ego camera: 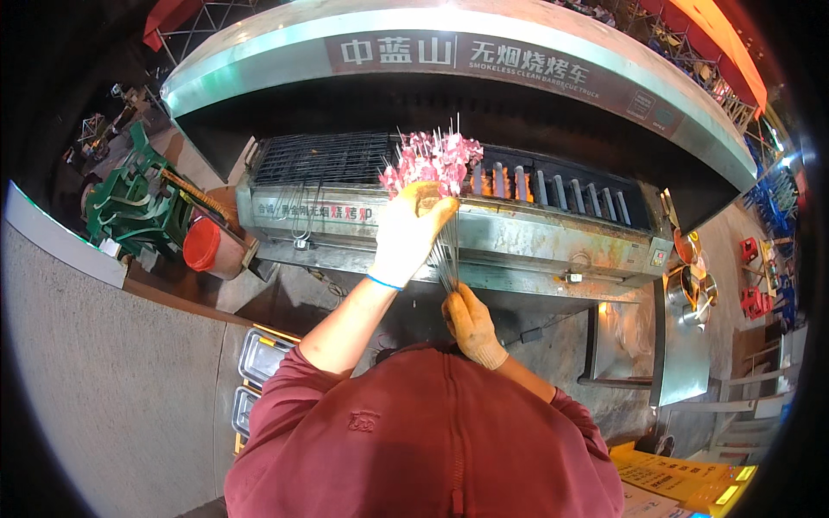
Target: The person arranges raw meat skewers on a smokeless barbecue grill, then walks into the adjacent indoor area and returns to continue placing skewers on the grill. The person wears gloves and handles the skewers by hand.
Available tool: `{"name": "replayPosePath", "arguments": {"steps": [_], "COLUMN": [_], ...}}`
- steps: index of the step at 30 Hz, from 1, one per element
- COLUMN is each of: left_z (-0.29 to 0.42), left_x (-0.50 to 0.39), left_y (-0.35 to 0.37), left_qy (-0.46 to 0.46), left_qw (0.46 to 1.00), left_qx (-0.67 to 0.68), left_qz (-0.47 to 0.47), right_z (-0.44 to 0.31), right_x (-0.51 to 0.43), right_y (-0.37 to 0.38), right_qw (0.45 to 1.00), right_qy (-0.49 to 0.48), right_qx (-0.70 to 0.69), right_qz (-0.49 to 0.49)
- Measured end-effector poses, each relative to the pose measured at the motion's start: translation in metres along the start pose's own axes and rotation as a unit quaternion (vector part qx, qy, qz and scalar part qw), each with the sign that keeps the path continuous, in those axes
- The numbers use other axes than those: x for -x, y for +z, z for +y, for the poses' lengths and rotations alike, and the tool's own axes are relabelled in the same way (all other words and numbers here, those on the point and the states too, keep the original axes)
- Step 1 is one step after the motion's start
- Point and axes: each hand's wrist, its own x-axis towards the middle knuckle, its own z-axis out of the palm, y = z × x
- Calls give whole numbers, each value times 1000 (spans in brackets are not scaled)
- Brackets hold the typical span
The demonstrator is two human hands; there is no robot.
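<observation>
A thick bunch of metal skewers (pixel 448 249) threaded with raw pink meat (pixel 435 157) rises in front of me. My left hand (pixel 418 223), in a pale work glove with a blue cuff, wraps the bunch just below the meat. Lower down, my right hand (pixel 469 320), in a stained tan glove, grips the bare skewer ends. The meat is in front of the long barbecue grill (pixel 518 226); whether it touches the grill is unclear. Orange flames (pixel 502 181) show between metal bars right of the meat, and a black grate (pixel 317 158) covers the left section.
A metal hood (pixel 259 78) bearing writing arches over the grill. Left stand a red-lidded bucket (pixel 203 245) and stacked green plastic chairs (pixel 139 194). Metal trays (pixel 262 357) lie at lower left. On the right are a steel table (pixel 686 356) and metal pots (pixel 680 288).
</observation>
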Motion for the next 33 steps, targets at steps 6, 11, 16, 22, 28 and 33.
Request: {"name": "replayPosePath", "arguments": {"steps": [6,11,16,22,28,33], "left_z": [-12,-12,-6,-13,-7,-17], "left_x": [4,13,16,13,-1,-12], "left_y": [-12,-14,-18,-10,-19,-26], "left_qy": [-77,-179,-215,-138,-100,-113], "left_qw": [980,860,733,804,816,812], "left_qx": [179,475,643,579,567,570], "left_qz": [-47,-58,-58,7,55,60], "right_z": [-18,-33,-35,-40,-41,-30], "right_x": [4,6,1,0,2,4], "right_y": [3,2,3,7,9,8], "right_qw": [982,962,951,958,965,966], "right_qy": [86,126,122,150,136,131], "right_qx": [-166,-233,-270,-239,-217,-221], "right_qz": [39,69,83,41,60,24]}}
